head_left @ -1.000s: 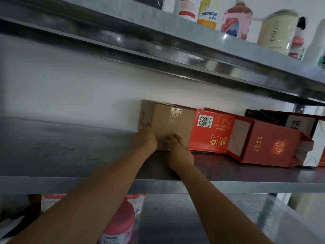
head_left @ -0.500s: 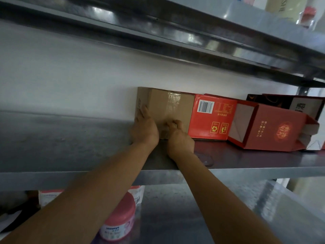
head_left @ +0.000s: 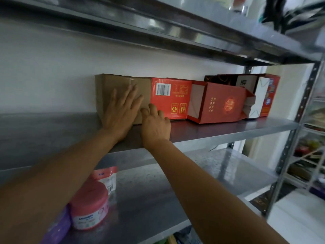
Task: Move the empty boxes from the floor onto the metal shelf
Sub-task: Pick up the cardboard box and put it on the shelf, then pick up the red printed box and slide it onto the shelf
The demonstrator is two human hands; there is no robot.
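A brown cardboard box (head_left: 109, 88) stands against the wall at the back of the metal shelf (head_left: 228, 128). My left hand (head_left: 121, 111) lies flat on its front face with straight, spread fingers. My right hand (head_left: 155, 125) rests just to the right, its fingers loosely bent, touching the box's lower right corner and the bottom edge of the red box with a barcode (head_left: 170, 97). Further right in the row sit a tilted red box with a gold emblem (head_left: 221, 104), a dark box (head_left: 228, 80) behind it and a red-and-white box (head_left: 267, 95).
On the shelf below stand a pink tub (head_left: 89, 208), a pink pouch (head_left: 107, 178) and a purple tub (head_left: 58, 228). Another shelf (head_left: 193, 23) hangs close overhead. The perforated upright post (head_left: 295, 131) is at right, with more shelving beyond.
My left hand has opened flat onto the cardboard box's front. My right hand has slid a little right toward the red box. The view has turned right and down.
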